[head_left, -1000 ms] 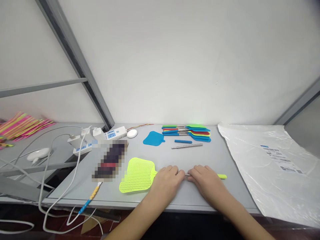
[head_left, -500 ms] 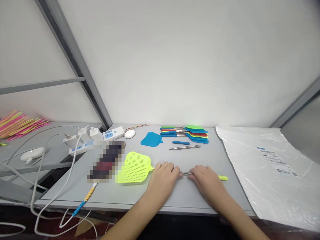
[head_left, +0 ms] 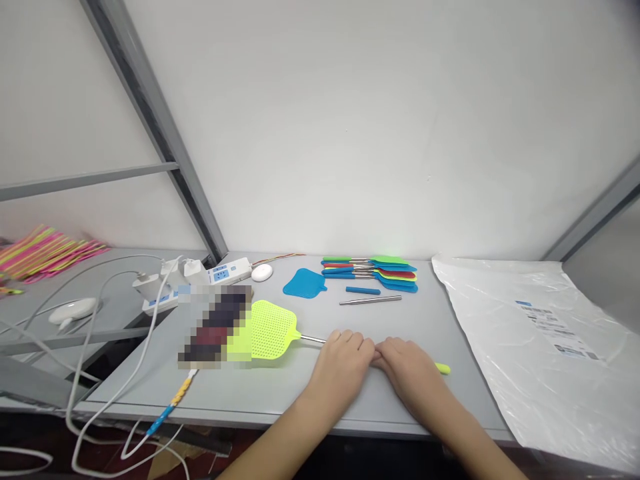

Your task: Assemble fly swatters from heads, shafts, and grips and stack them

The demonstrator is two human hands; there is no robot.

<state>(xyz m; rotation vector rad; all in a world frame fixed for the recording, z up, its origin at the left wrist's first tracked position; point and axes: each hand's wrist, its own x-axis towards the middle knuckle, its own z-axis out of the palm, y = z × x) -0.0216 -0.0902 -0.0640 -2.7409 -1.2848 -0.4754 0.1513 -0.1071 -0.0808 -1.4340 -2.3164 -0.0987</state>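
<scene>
A yellow-green fly swatter (head_left: 273, 330) with a perforated head lies across my front, its metal rod running under both hands. My left hand (head_left: 347, 363) is closed around the rod, some way right of the head. Touching it, my right hand (head_left: 407, 373) is closed on the swatter farther right, where the yellow-green grip sticks out past it. Behind my hands lie a separate metal rod (head_left: 371, 301), a blue handle grip (head_left: 363, 291) and a loose blue swatter head (head_left: 304, 283).
Several swatters (head_left: 395, 277) are stacked near the wall. A white plastic package (head_left: 530, 360) covers the right side. On the left are a blurred-out item (head_left: 217, 327), a power strip (head_left: 231, 270) with plugs, white cables and a white round device (head_left: 262, 272). Pink and yellow sticks (head_left: 47, 253) lie beyond.
My left hand has moved right along the swatter and now meets my right hand. More rod shows beside the head, which has shifted slightly left and up.
</scene>
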